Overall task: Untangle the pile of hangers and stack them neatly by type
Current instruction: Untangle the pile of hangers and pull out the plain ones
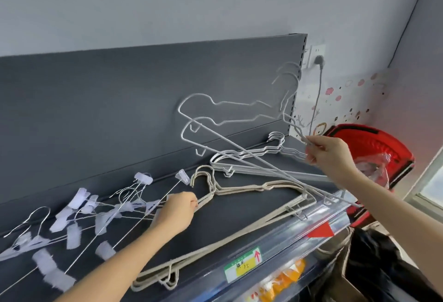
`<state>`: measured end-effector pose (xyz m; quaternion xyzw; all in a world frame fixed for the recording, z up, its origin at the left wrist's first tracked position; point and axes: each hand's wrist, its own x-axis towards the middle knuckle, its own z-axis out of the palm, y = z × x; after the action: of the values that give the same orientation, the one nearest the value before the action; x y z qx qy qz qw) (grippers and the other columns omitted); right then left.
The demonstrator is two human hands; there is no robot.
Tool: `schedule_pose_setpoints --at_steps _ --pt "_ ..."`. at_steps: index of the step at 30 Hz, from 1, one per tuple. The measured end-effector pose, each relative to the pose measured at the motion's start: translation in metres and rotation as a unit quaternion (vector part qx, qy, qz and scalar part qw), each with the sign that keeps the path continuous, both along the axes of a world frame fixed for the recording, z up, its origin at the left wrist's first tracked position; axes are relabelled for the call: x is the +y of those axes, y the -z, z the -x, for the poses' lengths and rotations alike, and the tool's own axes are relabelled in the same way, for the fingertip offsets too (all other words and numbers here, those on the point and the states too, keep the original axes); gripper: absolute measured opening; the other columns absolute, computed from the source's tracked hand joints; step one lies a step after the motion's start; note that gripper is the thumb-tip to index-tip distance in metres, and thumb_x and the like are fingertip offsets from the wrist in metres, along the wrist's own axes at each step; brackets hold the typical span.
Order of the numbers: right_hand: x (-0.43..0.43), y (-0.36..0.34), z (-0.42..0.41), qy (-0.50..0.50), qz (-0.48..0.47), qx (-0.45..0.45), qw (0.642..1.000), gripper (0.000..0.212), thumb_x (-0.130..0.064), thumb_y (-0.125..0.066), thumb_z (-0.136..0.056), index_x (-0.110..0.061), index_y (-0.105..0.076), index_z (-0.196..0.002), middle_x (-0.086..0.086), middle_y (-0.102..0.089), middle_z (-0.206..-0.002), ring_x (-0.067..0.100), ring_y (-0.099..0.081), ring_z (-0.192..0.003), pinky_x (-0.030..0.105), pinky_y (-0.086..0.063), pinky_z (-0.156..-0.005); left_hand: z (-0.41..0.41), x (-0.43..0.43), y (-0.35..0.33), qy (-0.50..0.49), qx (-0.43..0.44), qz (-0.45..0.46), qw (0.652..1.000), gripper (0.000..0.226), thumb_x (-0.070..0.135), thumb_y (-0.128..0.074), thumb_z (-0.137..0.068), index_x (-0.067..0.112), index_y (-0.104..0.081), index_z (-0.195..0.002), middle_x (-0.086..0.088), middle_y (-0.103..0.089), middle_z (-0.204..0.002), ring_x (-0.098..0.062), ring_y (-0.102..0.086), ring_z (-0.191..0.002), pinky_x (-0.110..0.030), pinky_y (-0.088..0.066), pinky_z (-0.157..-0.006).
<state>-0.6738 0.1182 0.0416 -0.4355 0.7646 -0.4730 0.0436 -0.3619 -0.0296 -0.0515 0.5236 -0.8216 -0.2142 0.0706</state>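
White hangers [298, 131], pinched aloft by right hand [328, 155], long axis ten-to-four; white stack [251, 154] at its nine o'clock; left hand [178, 208] grips beige stack [239, 189].

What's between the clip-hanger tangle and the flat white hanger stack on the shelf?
Head view: the beige hanger stack, left hand holding its edge.

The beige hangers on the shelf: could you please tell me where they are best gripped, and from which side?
Probably at the necks just under the hooks of the beige hangers, coming from the left, where the left hand pinches them. There the wires bunch together, so one grip should take the whole flat stack.
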Motion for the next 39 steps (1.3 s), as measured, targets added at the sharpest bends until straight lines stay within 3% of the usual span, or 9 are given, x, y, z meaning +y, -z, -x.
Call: schedule_pose_setpoints --at_steps 2,5,10,14,19,23,26,34,39 --pt "-0.012 -0.002 0.017 -0.039 -0.018 0.001 0.999 0.021 0.003 -0.052 -0.09 -0.004 -0.068 -0.08 0.015 -0.061 -0.065 0.0 -0.052 -0.045 0.007 -0.045 -0.047 0.002 0.001 0.004 -0.032 -0.063 0.041 0.997 0.032 0.019 -0.04 -0.084 0.04 -0.051 -0.062 0.0 -0.056 -0.075 -0.022 -0.061 -0.066 -0.036 -0.053 -0.064" --pt "-0.033 -0.004 0.045 -0.098 -0.043 0.022 0.994 0.031 0.004 -0.053 -0.088 -0.016 -0.065 -0.067 0.02 -0.063 -0.062 0.013 -0.054 -0.051 0.023 -0.048 -0.056 0.013 0.011 0.005 -0.046 -0.128 0.092 0.986 0.033 0.006 -0.046 -0.082 0.028 -0.046 -0.056 0.002 -0.046 -0.069 -0.027 -0.061 -0.07 -0.039 -0.053 -0.062" --pt "-0.06 0.0 0.081 -0.173 -0.085 0.049 0.98 0.027 0.001 -0.054 -0.087 -0.009 -0.061 -0.063 0.009 -0.058 -0.054 0.016 -0.049 -0.052 0.028 -0.04 -0.058 0.035 0.029 -0.006 -0.073 -0.245 0.147 0.956 0.027 -0.003 -0.048 -0.087 0.017 -0.063 -0.097 -0.001 -0.055 -0.1 -0.023 -0.062 -0.093 -0.033 -0.046 -0.069" --pt "-0.075 0.013 0.097 -0.212 -0.103 0.006 0.972 0.026 0.003 -0.054 -0.087 -0.012 -0.064 -0.069 0.003 -0.058 -0.053 0.0 -0.05 -0.041 0.016 -0.044 -0.051 0.045 0.04 -0.011 -0.107 -0.291 0.166 0.936 0.027 -0.004 -0.048 -0.087 0.015 -0.059 -0.102 -0.001 -0.058 -0.108 -0.021 -0.062 -0.099 -0.028 -0.039 -0.065" --pt "-0.077 0.017 0.108 -0.222 -0.098 -0.039 0.969 0.017 0.006 -0.053 -0.086 0.0 -0.067 -0.08 0.008 -0.06 -0.059 -0.001 -0.051 -0.039 0.009 -0.042 -0.046 0.057 0.041 -0.018 -0.121 -0.255 0.189 0.94 0.023 0.006 -0.051 -0.089 0.016 -0.056 -0.109 -0.001 -0.057 -0.109 -0.021 -0.055 -0.102 -0.031 -0.046 -0.074" --pt "-0.075 0.015 0.127 -0.217 -0.114 -0.048 0.968 0.02 0.005 -0.053 -0.085 -0.003 -0.067 -0.072 0.007 -0.058 -0.054 0.012 -0.047 -0.044 0.025 -0.044 -0.054 0.082 0.027 -0.03 -0.103 -0.167 0.245 0.95 0.029 0.006 -0.05 -0.087 0.015 -0.06 -0.112 -0.002 -0.058 -0.108 -0.024 -0.055 -0.101 -0.034 -0.049 -0.076" --pt "-0.072 0.012 0.147 -0.193 -0.14 -0.088 0.967 0.023 0.002 -0.053 -0.09 -0.003 -0.065 -0.07 0.01 -0.056 -0.052 0.014 -0.047 -0.041 0.024 -0.043 -0.049 0.106 0.015 -0.04 -0.081 -0.097 0.251 0.96 0.023 0.014 -0.049 -0.092 0.015 -0.061 -0.112 -0.003 -0.056 -0.111 -0.024 -0.055 -0.104 -0.035 -0.048 -0.077" --pt "-0.072 0.033 0.178 -0.14 -0.247 -0.06 0.957 0.022 0.005 -0.045 -0.089 0.011 -0.064 -0.078 0.013 -0.057 -0.057 0.018 -0.049 -0.046 0.021 -0.044 -0.044 0.151 -0.014 -0.048 -0.049 0.0 0.278 0.959 0.009 0.018 -0.046 -0.096 0.011 -0.052 -0.097 -0.004 -0.053 -0.102 -0.022 -0.054 -0.086 -0.028 -0.036 -0.062" --pt "-0.08 0.044 0.176 -0.132 -0.293 -0.014 0.947 0.026 0.007 -0.043 -0.085 0.004 -0.067 -0.076 0.013 -0.067 -0.066 0.017 -0.058 -0.053 0.02 -0.05 -0.049 0.169 -0.038 -0.042 0.013 -0.007 0.24 0.971 0.029 0.03 -0.049 -0.096 0.013 -0.05 -0.119 -0.003 -0.049 -0.121 -0.021 -0.051 -0.11 -0.032 -0.048 -0.081"
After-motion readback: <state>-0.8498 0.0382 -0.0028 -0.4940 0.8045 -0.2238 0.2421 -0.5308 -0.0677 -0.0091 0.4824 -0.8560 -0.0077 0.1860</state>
